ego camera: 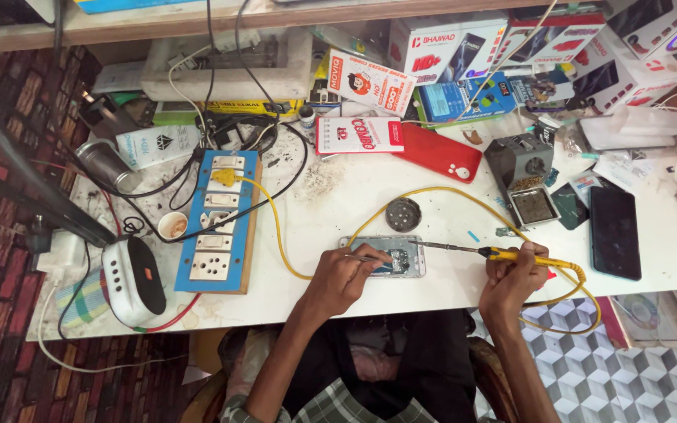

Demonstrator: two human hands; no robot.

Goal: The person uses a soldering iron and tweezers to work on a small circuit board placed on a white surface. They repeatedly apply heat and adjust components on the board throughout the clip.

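At the far left of the white worktable (354, 188) I see a white speaker (133, 280) with a dark face lying on its side, and just above it a steel cup (107, 164) and a small paper cup (172, 225). Next to these sits a blue switchboard (219, 221) on a wooden backing, with a yellow plug (225, 177) pushed into its top socket; a yellow cable (276, 227) runs from it across the table.

Moving toward the middle, my left hand (344, 276) rests on the table edge, its fingers pressed together around thin metal tweezers (360, 258) whose tips lie over the opened phone (389, 255). That phone lies flat, back off, near the front edge of the table, between my two hands. Just above it is a round dark metal dish (403, 213), and farther back a red phone case (437, 153) and a red and white box (359, 135).

To the right, my right hand (513, 276) is closed around the yellow handle of a soldering iron (479, 251); its thin tip reaches left and touches the phone's right end. Behind the iron stands a grey metal stand (521, 168) with a tray of brownish sponge. At the far right a dark phone (614, 232) lies face up, well apart from the work, with stacked product boxes (589, 47) along the back.
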